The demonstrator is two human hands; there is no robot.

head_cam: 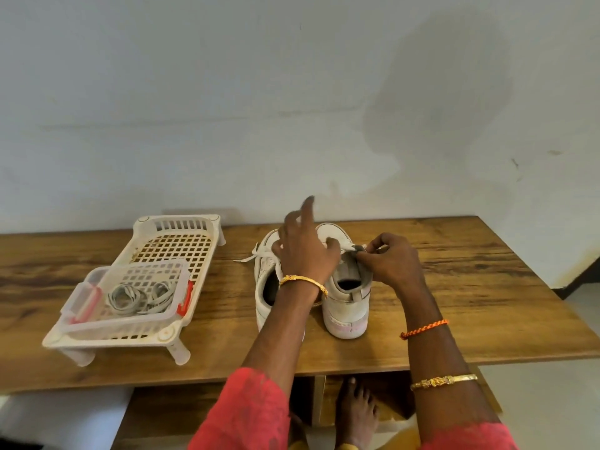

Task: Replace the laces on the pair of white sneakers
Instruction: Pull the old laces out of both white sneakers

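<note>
Over the 2 sneakers [347, 297], the right hand [389, 261] pinched a lace [349, 246]; the left hand [306, 251] blocked it, fingers spread. A basket [146, 287] sat on the desk [487, 287].

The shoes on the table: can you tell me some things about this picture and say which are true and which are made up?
1. Two white sneakers stand side by side on the wooden table. True.
2. The spare laces lie loose on the table. False: they are coiled in a clear box that sits in the white basket.
3. The right hand pinches a lace at the right-hand sneaker's tongue. True.
4. The left hand rests flat on the table. False: it is raised over the sneakers with a finger pointing up.
5. The basket stands right of the sneakers. False: it is to their left.
</note>
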